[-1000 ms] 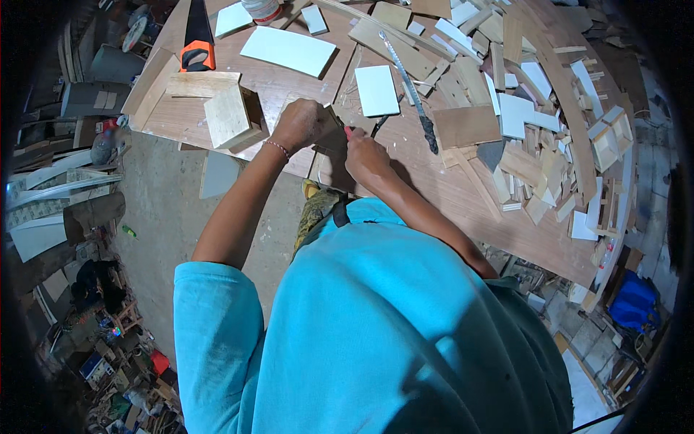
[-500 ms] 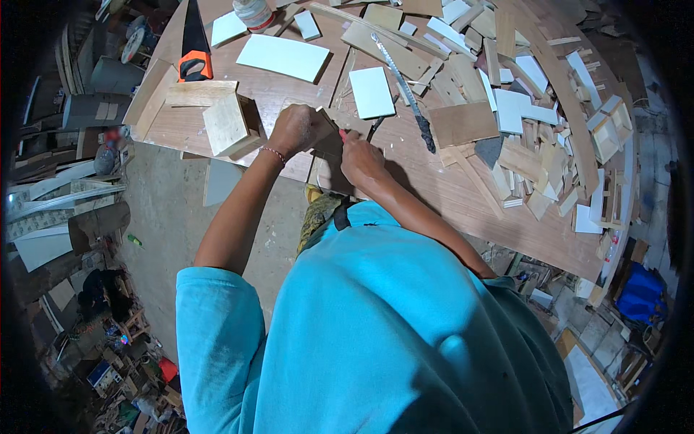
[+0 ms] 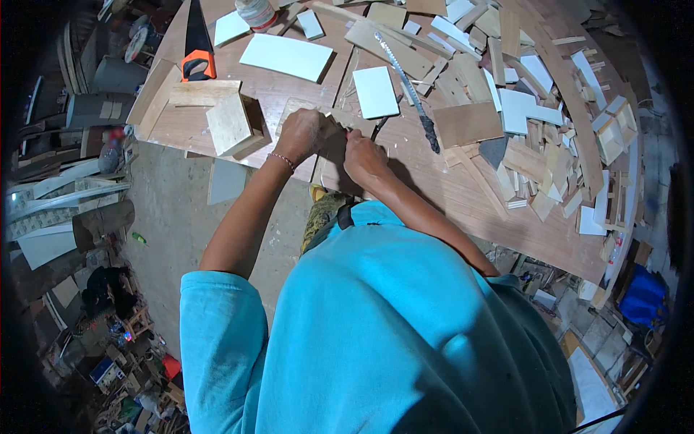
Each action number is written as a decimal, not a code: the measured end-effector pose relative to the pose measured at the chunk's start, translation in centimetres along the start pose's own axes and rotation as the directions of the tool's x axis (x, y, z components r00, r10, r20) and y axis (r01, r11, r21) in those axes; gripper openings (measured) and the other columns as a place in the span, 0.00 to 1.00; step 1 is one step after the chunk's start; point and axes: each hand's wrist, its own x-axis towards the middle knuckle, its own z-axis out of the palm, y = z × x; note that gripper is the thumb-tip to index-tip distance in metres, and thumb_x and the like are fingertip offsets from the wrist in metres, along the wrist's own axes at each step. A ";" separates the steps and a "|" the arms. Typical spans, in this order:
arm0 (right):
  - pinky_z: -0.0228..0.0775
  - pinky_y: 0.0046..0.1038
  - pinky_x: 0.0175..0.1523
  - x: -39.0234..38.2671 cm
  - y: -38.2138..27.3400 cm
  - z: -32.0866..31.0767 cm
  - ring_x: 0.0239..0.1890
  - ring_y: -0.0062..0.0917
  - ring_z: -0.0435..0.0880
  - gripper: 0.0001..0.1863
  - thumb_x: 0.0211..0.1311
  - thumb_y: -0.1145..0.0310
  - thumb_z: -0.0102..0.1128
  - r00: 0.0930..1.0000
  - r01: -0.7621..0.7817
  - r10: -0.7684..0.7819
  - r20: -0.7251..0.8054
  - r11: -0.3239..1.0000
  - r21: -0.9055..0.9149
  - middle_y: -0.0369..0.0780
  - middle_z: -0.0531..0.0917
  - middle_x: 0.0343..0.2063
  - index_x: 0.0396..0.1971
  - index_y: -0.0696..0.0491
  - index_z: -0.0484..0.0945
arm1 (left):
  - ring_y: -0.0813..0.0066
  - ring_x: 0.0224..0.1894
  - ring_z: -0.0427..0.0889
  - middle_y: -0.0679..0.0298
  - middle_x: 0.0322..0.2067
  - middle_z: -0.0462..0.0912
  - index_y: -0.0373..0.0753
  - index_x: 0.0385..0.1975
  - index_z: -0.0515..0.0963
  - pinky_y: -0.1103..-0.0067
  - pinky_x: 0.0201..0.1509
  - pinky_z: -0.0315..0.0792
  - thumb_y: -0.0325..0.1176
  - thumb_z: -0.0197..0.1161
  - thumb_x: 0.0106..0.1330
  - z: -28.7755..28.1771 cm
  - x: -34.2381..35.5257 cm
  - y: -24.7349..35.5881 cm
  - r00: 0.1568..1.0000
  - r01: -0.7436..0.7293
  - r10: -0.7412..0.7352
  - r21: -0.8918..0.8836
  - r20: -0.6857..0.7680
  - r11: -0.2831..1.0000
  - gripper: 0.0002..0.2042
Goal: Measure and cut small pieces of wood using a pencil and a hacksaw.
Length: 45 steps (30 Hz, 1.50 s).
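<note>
Over the front part of the table, my left hand is closed on a small piece of wood, mostly hidden by the fingers. Close to its right, my right hand is closed round something slim; a bit of red shows at the fingertips, but its kind is hidden. The two hands nearly meet. Flat on the table by them lies a thin wooden board, partly covered by the hands. A pale wooden block stands left of my left hand. Beyond my right hand rests a white rectangular panel.
A handsaw with an orange and black handle lies far left, near a larger white panel. A long blade with a wrapped black grip lies right of the hands. Wood offcuts pile up at the right. A jar stands at the back.
My left hand has shifted slightly right, toward my right hand, and turned, so the wood piece shows less. The whole view has shifted a little; the things on the table stay put.
</note>
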 end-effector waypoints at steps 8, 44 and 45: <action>0.66 0.43 0.40 0.2 0.7 0.6 0.33 0.48 0.76 0.10 0.47 0.76 0.43 1.000 0.000 0.001 0.012 1.000 -0.031 0.58 0.75 0.26 0.31 0.64 0.63 | 0.54 0.25 0.76 0.50 0.17 0.75 0.34 0.13 0.73 0.68 0.30 0.71 0.28 0.57 0.42 0.6 -1.3 1.1 1.000 -0.026 0.026 0.066 0.005 0.998 0.05; 0.69 0.42 0.37 -0.1 1.1 0.7 0.31 0.47 0.77 0.11 0.49 0.73 0.42 0.989 -0.116 0.093 0.112 0.967 0.226 0.59 0.75 0.25 0.31 0.66 0.64 | 0.54 0.22 0.76 0.50 0.16 0.75 0.35 0.14 0.76 0.68 0.27 0.70 0.31 0.58 0.43 -0.9 -0.3 1.2 0.999 -0.036 0.036 -0.005 -0.014 0.999 0.06; 0.69 0.42 0.36 -0.5 0.9 0.8 0.31 0.48 0.77 0.11 0.50 0.73 0.41 0.999 -0.049 0.046 0.020 0.990 0.135 0.58 0.75 0.25 0.31 0.65 0.64 | 0.54 0.23 0.76 0.49 0.17 0.75 0.34 0.14 0.76 0.68 0.27 0.70 0.31 0.58 0.43 -1.0 -0.3 1.2 0.999 -0.030 0.030 0.011 -0.031 0.999 0.06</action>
